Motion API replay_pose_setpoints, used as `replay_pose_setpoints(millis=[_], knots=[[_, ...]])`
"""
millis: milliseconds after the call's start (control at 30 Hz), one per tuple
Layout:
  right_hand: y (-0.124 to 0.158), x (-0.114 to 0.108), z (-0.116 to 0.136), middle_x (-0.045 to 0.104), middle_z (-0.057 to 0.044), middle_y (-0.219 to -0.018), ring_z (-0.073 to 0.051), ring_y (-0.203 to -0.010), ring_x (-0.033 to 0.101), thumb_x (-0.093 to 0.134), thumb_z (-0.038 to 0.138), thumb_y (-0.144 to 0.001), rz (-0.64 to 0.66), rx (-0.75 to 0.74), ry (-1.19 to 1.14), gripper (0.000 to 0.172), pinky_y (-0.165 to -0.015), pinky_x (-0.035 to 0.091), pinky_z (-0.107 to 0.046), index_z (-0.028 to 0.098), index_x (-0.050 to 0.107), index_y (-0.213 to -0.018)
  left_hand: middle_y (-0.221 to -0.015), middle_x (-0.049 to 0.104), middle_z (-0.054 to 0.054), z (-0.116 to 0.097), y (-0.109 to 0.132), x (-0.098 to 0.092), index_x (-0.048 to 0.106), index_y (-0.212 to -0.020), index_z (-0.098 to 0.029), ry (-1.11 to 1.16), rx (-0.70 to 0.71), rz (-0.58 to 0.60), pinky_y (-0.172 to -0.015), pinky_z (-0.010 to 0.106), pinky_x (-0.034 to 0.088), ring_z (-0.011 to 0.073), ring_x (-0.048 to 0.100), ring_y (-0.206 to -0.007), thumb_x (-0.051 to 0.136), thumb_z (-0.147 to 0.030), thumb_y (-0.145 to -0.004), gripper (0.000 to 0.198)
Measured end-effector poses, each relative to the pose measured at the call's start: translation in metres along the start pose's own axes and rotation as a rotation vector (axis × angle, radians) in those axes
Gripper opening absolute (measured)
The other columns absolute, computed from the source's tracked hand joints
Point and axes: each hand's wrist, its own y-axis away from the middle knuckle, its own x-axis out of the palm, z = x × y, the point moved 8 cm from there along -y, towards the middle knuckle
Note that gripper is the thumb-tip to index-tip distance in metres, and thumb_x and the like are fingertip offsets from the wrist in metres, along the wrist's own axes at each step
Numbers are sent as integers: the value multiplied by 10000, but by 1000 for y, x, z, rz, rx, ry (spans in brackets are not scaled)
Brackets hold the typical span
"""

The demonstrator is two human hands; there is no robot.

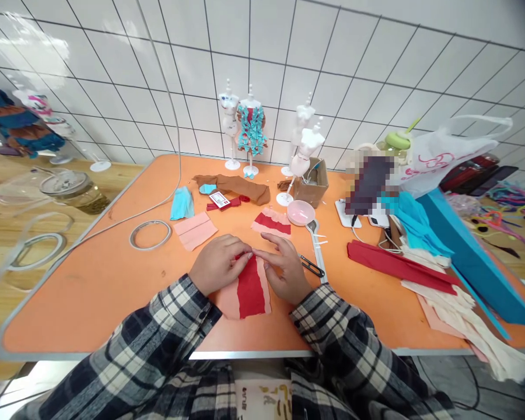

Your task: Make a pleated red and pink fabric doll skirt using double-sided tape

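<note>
Two hands meet over one small cloth: the left hand and right hand pinch the top edge of a fabric piece. It has a red stripe between pale pink bands and lies flat on the orange desk, near its front edge.

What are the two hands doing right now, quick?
Left hand: curled shut, pinching the top edge of the red and pink paper piece.
Right hand: fingers nearly straight, pinching the same edge.
</note>
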Motion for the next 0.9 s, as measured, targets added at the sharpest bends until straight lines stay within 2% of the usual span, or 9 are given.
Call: replay_pose_setpoints(millis=[233, 567, 800, 900], knots=[[1, -1, -4, 578, -66, -1332, -233, -1222, 529, 532, 63, -796, -5, 35, -20, 434, -965, 485, -444, 303, 733, -1097, -814, 689, 64, 0, -1, 3, 679, -883, -171, 137, -38, 38, -724, 313, 472, 186, 609, -783, 516, -233, -904, 176], [-1, -1, -13, 617, -85, -1238, -209, -1093, 600, 683, 246, -843, -16, 131, -120, 120, -964, 509, -397, 252, 750, -943, -861, 704, 68, -3, -1, 6, 672, -891, -177, 243, -30, 63, -764, 308, 478, 188, 625, -825, 522, -215, -881, 155], [-1, -1, -17, 630, -96, -1187, -203, -1079, 621, 703, 247, -831, -65, 189, -204, 43, -955, 514, -384, 215, 724, -850, -890, 710, 83, -7, 0, 7, 685, -911, -173, 248, 5, 66, -786, 313, 486, 190, 626, -846, 525, -232, -899, 171], [-1, -3, -15, 644, -95, -1157, -204, -1087, 625, 690, 244, -838, -84, 181, -187, 37, -952, 513, -378, 216, 713, -843, -888, 719, 89, -5, 0, 9, 706, -927, -174, 279, -31, 57, -781, 317, 494, 195, 633, -846, 538, -270, -905, 194]])
